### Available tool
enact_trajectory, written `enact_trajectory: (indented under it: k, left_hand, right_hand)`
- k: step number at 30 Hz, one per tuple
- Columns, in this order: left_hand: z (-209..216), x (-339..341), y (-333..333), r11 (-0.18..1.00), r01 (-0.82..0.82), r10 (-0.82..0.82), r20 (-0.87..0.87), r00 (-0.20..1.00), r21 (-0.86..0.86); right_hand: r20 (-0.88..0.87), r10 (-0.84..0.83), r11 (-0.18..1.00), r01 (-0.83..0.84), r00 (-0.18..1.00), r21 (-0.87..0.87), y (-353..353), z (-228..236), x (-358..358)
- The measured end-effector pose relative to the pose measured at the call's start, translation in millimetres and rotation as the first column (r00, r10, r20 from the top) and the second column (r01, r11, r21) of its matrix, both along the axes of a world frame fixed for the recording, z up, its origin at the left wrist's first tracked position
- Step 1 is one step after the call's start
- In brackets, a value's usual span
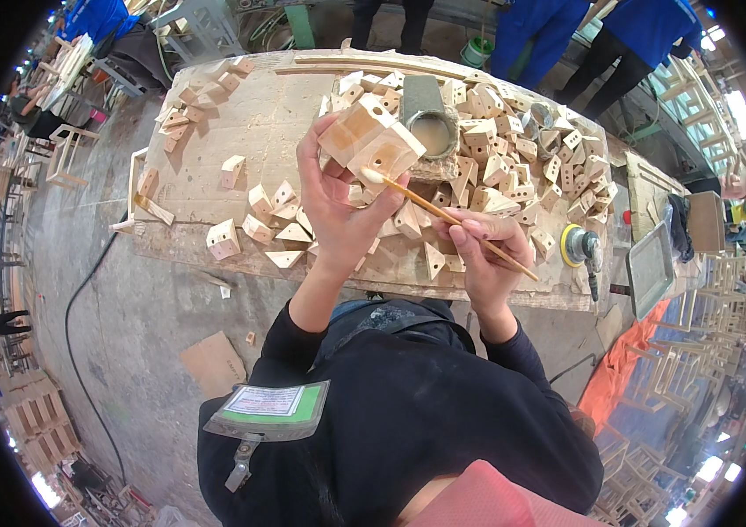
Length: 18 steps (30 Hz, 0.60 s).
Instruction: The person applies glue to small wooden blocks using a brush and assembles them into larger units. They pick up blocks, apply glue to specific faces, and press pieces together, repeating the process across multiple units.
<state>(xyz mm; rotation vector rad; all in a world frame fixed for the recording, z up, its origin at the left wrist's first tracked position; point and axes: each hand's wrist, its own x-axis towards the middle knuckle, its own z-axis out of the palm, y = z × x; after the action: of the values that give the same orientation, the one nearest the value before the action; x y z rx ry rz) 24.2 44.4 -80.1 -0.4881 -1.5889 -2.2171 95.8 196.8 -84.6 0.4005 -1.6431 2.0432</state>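
Observation:
My left hand [338, 198] grips a pale wooden corner block [371, 140] with drilled holes, raised above the workbench [259, 97]. It may be two blocks pressed together; I cannot tell. Between the fingers of my right hand [489, 250] is a slim wooden-handled brush [443, 216], held like a pen. Its white tip touches the block's lower face, just under a hole. Just beyond the block stands a grey container [431, 132] with pale, milky liquid inside. Similar wooden blocks [224, 239] lie on the bench near my left hand.
A heap of drilled blocks [496, 180] covers the bench's right side. At its right edge lies a sander [582, 248] with a yellow pad. A flat brush [153, 209] rests at the left edge. People in blue [628, 35] stand beyond; a black cable [70, 316] crosses the floor.

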Motion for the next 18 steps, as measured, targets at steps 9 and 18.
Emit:
enact_trajectory:
  k: [9, 18]
  left_hand:
    - [-11.8, -5.9, -5.7, 0.998, -0.053, 0.052, -0.046, 0.998, -0.019]
    - [-10.0, -4.9, -11.3, 0.997, -0.064, 0.067, -0.065, 0.996, 0.040]
  right_hand:
    - [0.111, -0.046, 0.967, 0.073, 0.993, -0.244, 7.5, 5.7, -8.6]
    - [0.139, -0.135, 0.976, 0.157, 0.981, -0.154, -2.0, 8.8, -21.4]
